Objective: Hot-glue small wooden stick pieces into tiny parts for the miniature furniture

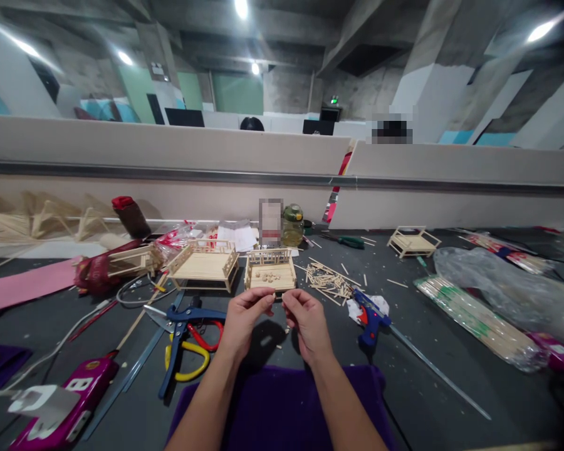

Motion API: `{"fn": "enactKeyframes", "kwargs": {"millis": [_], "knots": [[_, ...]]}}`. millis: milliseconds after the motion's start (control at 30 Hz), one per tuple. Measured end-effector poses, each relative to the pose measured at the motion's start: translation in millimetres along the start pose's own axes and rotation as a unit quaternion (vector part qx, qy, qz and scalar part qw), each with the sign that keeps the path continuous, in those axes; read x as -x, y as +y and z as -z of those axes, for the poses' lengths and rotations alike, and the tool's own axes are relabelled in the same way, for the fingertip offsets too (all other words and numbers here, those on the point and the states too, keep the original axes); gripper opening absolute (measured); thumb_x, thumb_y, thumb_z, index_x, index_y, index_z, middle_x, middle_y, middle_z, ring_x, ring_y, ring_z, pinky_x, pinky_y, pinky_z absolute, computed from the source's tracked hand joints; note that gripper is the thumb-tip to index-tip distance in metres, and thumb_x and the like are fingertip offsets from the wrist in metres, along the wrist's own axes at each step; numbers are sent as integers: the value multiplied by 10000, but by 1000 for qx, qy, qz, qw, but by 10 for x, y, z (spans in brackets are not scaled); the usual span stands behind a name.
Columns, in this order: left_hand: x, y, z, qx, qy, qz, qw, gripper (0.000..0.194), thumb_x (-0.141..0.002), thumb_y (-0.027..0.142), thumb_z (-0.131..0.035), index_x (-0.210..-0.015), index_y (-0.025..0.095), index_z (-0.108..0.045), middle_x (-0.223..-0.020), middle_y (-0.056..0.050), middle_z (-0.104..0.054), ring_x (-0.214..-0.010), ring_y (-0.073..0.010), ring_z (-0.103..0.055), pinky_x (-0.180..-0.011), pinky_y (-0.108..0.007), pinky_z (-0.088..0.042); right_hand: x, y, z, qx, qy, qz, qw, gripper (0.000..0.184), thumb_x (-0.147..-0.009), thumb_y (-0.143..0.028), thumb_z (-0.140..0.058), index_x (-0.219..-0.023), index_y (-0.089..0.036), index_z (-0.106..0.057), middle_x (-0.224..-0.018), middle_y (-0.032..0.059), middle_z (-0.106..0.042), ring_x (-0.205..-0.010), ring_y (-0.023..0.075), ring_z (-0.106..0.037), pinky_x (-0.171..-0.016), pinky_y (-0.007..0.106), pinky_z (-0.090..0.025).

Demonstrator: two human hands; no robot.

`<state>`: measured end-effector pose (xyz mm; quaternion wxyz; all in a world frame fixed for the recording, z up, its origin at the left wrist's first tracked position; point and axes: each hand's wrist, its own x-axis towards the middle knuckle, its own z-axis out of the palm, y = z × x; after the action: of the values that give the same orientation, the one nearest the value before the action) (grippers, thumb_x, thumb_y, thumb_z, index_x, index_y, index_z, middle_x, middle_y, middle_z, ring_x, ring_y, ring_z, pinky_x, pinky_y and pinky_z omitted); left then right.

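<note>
My left hand (245,316) and my right hand (305,316) meet in front of me, fingers pinched together on a tiny light wooden piece (278,294) between the fingertips. Just beyond them stands a small wooden model bed (269,270) with several little bits lying on its flat top. A second, larger wooden model bed (203,263) stands to its left. A heap of short wooden sticks (328,279) lies to the right of the hands.
Blue-handled cutters (181,332), yellow-and-red pliers (195,354), and a blue glue gun (371,316) lie on the dark table. Bagged skewers (474,319), another model bed (412,241), a jar (292,225), cables and a purple cloth (282,407) surround me.
</note>
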<state>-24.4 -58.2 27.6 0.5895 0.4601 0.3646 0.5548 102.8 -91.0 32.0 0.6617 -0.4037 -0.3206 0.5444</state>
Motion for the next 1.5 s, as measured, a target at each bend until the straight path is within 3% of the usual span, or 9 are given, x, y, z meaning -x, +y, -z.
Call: {"fn": "enactKeyframes", "kwargs": {"millis": [267,1500], "knots": [[11,36,-37,-5,-10,-8,1000,175,-661,222,-802,-817,161,-750,-735,-17,-713,-587,-101,-578,-591,-217,-482,-18,48,4,43,8,19,999,243,-715,-380,-738,-781,-150,-698,-672,6,-618,-536,83,-467,-418,170,-329],[21,40,-63,-48,-11,-16,999,171,-658,263,-799,-783,159,-748,-702,-16,-697,-576,-113,-573,-591,-234,-480,-33,66,26,93,13,56,994,263,-731,-410,-714,-747,-147,-703,-625,-7,-614,-456,60,-405,-399,178,-303]]}}
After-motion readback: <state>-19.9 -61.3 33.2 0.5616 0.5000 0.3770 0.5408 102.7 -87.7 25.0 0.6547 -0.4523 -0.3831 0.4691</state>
